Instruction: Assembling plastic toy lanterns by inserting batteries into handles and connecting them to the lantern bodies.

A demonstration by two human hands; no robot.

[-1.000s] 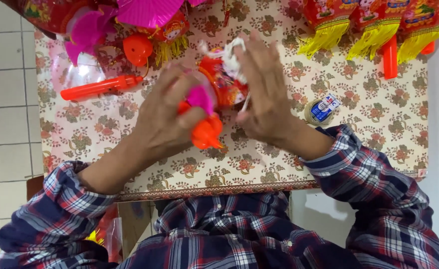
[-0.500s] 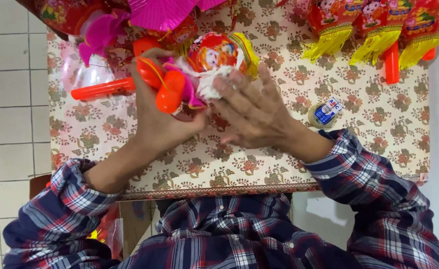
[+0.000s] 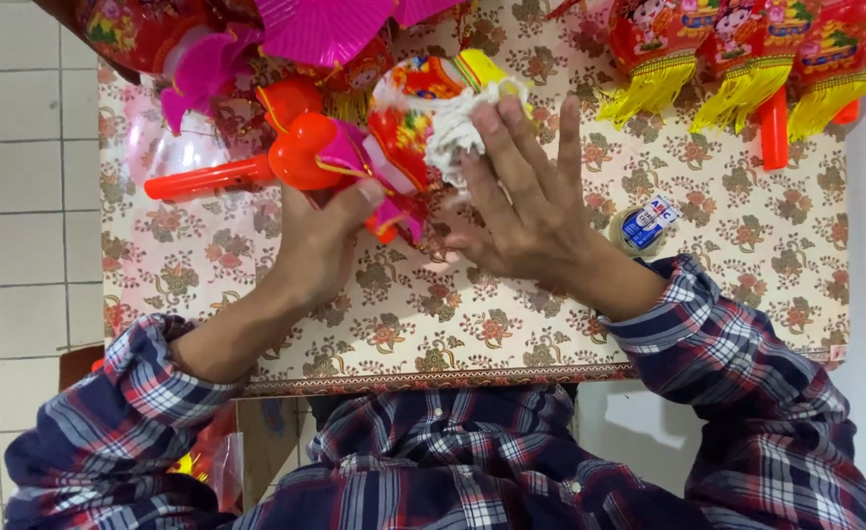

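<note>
A red and pink toy lantern [image 3: 394, 137] with an orange-red plastic handle is held over the table's far middle. My left hand [image 3: 320, 240] grips it from below, thumb across the pink part. My right hand [image 3: 526, 201] presses a white cloth [image 3: 458, 128] against the lantern's round printed face, fingers spread flat. Both forearms wear plaid sleeves.
The table [image 3: 512, 334] has a floral cloth. A small glue pot [image 3: 641, 228] stands just right of my right wrist. Several red lanterns with yellow tassels [image 3: 747, 59] line the far right edge. More lanterns and an orange handle [image 3: 207, 179] lie far left.
The lantern has been turned and moved away from me, toward the far edge. My right hand shifted from cupping it to pressing the white cloth on its face.
</note>
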